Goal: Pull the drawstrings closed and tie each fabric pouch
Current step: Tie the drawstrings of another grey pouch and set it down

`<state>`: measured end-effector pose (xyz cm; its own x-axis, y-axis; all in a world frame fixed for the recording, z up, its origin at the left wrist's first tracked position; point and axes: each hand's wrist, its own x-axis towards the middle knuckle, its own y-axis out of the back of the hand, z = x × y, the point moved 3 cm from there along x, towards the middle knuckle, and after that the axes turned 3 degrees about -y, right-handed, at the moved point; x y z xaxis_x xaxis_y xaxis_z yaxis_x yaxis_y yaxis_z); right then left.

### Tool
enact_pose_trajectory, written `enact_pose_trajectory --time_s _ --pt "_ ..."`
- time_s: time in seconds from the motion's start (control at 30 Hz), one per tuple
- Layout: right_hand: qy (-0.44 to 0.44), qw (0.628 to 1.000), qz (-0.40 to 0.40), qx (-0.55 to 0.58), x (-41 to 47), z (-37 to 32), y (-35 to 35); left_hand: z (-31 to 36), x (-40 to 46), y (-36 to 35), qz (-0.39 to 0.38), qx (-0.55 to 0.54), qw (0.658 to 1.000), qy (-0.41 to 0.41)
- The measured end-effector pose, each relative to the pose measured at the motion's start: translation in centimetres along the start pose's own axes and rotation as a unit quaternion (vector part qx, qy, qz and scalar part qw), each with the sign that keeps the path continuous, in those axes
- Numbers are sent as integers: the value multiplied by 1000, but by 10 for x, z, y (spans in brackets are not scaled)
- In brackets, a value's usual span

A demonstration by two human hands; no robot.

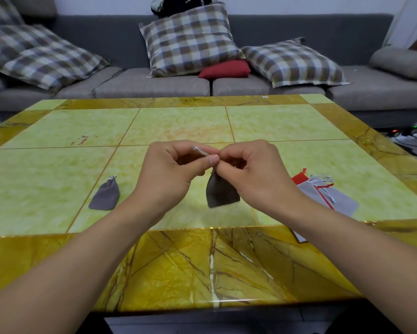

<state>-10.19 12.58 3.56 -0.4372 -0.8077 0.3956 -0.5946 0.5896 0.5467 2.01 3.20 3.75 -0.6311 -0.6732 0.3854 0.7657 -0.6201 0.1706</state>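
A: What are the two hands doing?
B: The left hand and the right hand meet above the middle of the table. Both have curled fingers, and both pinch the silver drawstring of a dark grey pouch. One end of the string points up and to the left between the thumbs.

A: And where is the pouch itself?
B: It hangs under the fingers, with its neck gathered at the top. Whether its bottom touches the table, one cannot tell.

A: Are there other pouches?
B: Yes. A closed grey pouch lies on the table to the left, well apart from the hands. To the right, partly behind the right forearm, there is a small pile: a light grey pouch with white strings on top, and a red pouch showing behind it.

A: What is behind the table?
B: A grey sofa with checked cushions and one red cushion
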Motion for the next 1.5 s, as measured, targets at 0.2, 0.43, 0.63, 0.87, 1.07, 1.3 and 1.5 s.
enact_pose_trajectory --time_s 0.2,0.43,0.63,0.87,1.07,1.3,1.5 --pt "-15 999 46 -8 -1 2 -7 -3 -1 -4 -6 57 998 -38" --pt "-91 982 56 158 3 5 -6 -7 0 0 -18 -6 998 63" --pt "-117 962 44 243 2 6 -2 -8 -1 -3 -33 -28 996 79" --pt "-71 985 45 148 -1 3 -2 -9 0 -2 19 -10 999 42" --pt "-91 992 4 89 -3 1 -1 -8 -1 -3 -9 84 996 -17" --pt "-198 915 -61 345 -6 0 0 -5 1 3 44 71 995 -55" --pt "-304 798 -167 493 -2 4 -2 1 -2 0 30 21 997 -67"
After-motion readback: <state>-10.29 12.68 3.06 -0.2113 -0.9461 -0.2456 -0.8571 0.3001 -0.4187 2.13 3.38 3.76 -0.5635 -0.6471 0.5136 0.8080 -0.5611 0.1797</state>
